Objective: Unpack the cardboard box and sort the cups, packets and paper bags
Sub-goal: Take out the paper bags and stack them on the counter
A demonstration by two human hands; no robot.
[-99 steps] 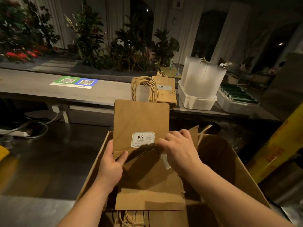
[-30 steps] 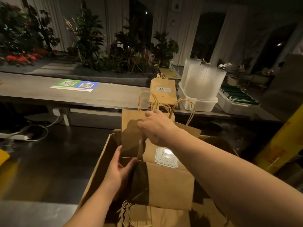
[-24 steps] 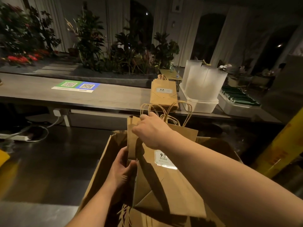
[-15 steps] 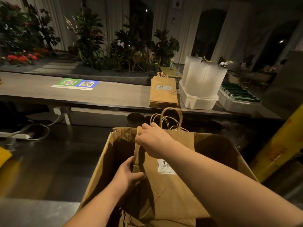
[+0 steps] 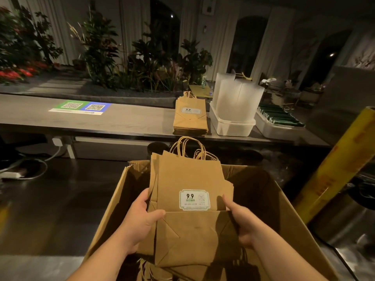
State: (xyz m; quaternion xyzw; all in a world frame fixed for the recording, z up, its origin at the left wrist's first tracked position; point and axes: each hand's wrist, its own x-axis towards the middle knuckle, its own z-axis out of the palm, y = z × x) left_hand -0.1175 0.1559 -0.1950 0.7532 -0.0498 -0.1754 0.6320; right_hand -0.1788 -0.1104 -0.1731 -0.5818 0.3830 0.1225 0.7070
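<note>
A bundle of flat brown paper bags (image 5: 188, 179) with a white "9.9" label stands upright over the open cardboard box (image 5: 284, 199). My left hand (image 5: 142, 218) grips the bundle's left edge and my right hand (image 5: 240, 222) grips its right edge. Twisted paper handles stick up at the top. More flat bags (image 5: 162, 270) lie in the bottom of the box. On the counter (image 5: 121, 122) behind lies a neat stack of the same bags (image 5: 190, 118). To its right, clear cups in sleeves (image 5: 237, 96) stand in a white tub (image 5: 231, 126).
A second white tub (image 5: 278, 129) holds green packets at the counter's right end. A yellow roll (image 5: 334, 169) leans at the right of the box. QR code stickers (image 5: 80, 107) lie on the counter's left part. Cables and a power strip (image 5: 12, 174) sit at the left.
My right hand left the top of the bags and now holds their right side. The bundle has squared up, facing me, with its label in full view.
</note>
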